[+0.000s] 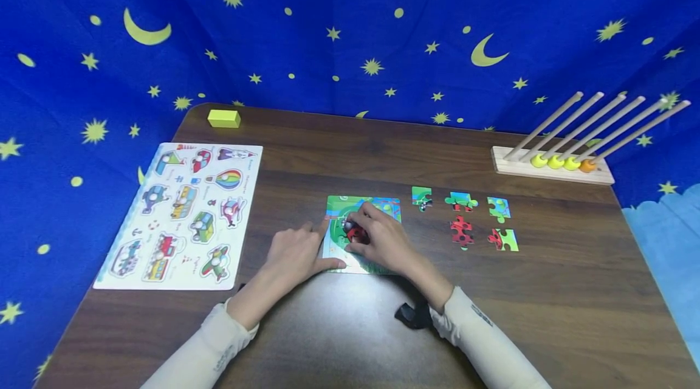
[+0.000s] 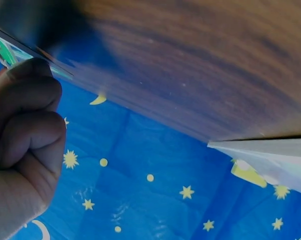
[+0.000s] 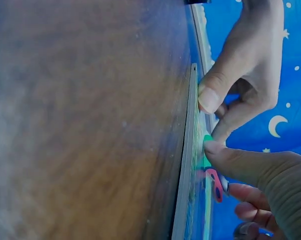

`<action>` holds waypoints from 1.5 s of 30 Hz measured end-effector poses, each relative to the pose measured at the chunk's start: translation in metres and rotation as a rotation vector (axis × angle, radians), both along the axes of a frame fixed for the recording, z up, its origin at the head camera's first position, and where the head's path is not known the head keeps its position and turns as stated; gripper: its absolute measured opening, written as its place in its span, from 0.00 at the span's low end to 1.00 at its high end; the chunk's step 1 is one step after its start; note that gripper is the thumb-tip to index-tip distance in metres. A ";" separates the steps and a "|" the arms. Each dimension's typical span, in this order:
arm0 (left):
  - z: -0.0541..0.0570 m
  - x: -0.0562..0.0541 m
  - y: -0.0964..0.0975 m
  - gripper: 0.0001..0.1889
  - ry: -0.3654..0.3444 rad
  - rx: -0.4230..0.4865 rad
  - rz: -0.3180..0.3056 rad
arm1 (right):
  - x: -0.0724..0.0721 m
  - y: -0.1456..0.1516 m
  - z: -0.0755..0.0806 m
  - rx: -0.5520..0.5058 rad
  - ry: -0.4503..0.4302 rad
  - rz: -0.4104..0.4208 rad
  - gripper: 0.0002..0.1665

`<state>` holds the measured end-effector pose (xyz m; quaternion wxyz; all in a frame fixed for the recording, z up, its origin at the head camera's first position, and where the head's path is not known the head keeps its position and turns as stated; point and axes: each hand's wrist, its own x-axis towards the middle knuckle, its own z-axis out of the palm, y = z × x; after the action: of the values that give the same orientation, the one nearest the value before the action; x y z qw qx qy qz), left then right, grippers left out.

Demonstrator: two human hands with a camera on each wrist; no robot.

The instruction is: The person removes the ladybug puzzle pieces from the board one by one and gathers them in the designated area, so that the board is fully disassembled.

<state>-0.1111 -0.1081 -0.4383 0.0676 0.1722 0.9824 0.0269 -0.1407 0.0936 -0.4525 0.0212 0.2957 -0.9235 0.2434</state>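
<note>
A small picture puzzle board [image 1: 338, 206] in green and blue lies on the table. My left hand [image 1: 292, 252] holds its lower left corner, the forefinger along the left edge and the thumb at the bottom edge. In the left wrist view the left hand's other fingers [image 2: 33, 95] are curled in. Over the middle of the board, my right hand [image 1: 383, 240] pinches a puzzle piece [image 3: 215, 185], partly hidden by the fingers. Red and black ladybug artwork [image 1: 356, 233] shows beside its fingertips. Several loose puzzle pieces [image 1: 461, 231] lie right of the board.
On the left lies a white board with vehicle pictures [image 1: 186, 219]. Behind it sits a yellow block [image 1: 223, 118]. A wooden peg rack [image 1: 552, 164] with yellow and orange beads stands back right. A black object [image 1: 412, 316] lies by the right sleeve [image 1: 481, 328].
</note>
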 end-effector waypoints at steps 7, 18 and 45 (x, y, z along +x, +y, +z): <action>0.001 0.000 0.001 0.56 0.005 -0.003 -0.006 | 0.007 0.001 0.002 0.008 0.128 0.021 0.29; 0.001 -0.001 0.002 0.55 0.018 0.004 0.001 | 0.009 0.001 0.002 0.044 0.202 0.030 0.27; 0.000 -0.001 0.001 0.56 0.014 0.018 0.002 | 0.000 0.000 -0.003 0.017 0.138 0.018 0.25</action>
<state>-0.1123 -0.1068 -0.4384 0.0592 0.1721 0.9827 0.0347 -0.1404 0.0936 -0.4554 0.0801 0.3201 -0.9192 0.2149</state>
